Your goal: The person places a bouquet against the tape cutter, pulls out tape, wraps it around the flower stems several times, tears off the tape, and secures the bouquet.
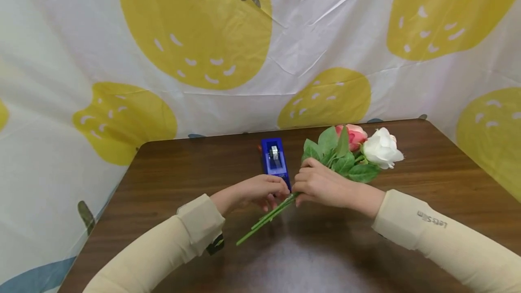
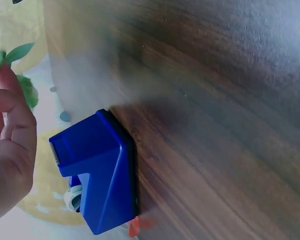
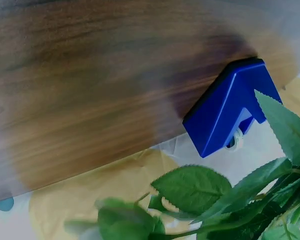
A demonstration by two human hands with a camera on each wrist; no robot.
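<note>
My right hand (image 1: pixel 321 186) grips a small bunch of roses by the green stems (image 1: pixel 268 216), just below the leaves (image 1: pixel 343 162). At the far end of the bunch are a white rose (image 1: pixel 381 148) and a pink rose (image 1: pixel 355 137). The stem ends slant down toward the left. Close beside the right hand, my left hand (image 1: pixel 262 190) has its fingertips at the stems; its thumb and finger pinch something green in the left wrist view. Just beyond the hands stands a blue tape dispenser (image 2: pixel 102 170), holding a roll of tape (image 2: pixel 74 198).
The dark brown wooden table (image 1: pixel 195 166) carries all this. Behind it hangs a white curtain (image 1: pixel 228 107) printed with yellow fruit. A small orange-red piece (image 2: pixel 134 226) shows at the dispenser's base.
</note>
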